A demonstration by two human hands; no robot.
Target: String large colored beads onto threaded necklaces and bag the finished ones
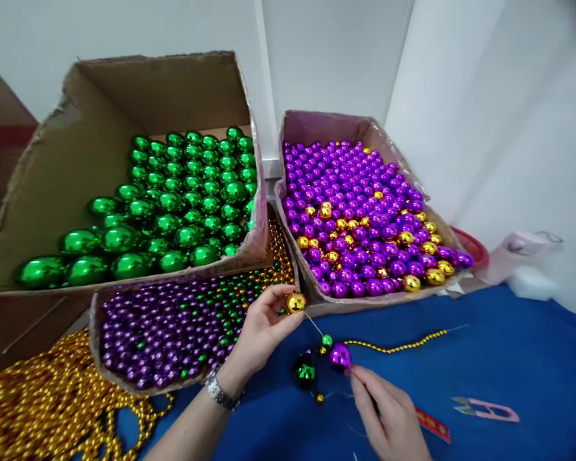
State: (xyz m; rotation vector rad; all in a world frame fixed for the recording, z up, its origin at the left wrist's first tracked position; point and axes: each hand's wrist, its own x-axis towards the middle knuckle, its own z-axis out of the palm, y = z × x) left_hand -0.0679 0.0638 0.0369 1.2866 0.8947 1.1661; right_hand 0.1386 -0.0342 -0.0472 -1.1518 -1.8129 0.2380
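Note:
My left hand (262,330), with a watch on its wrist, pinches a shiny gold ball (296,302) between thumb and fingers. From that ball a thin straight needle or thread (313,323) slants down to a small green bead (327,340). Just below it, my right hand (386,410) has its fingertips closed on a larger purple ball (340,356). A big dark green ball (304,371) and a small gold bead (319,398) lie close by, with pale thread beside them. A string of little gold beads (396,349) runs off to the right.
Green balls fill a carton (173,64) at back left; purple and gold balls fill another (331,117) at right. Small mixed beads (158,333) sit in a low box. Gold bead strands (52,397) heap at left. Pink snips (489,408) and a red strip (433,425) lie on blue cloth (509,346).

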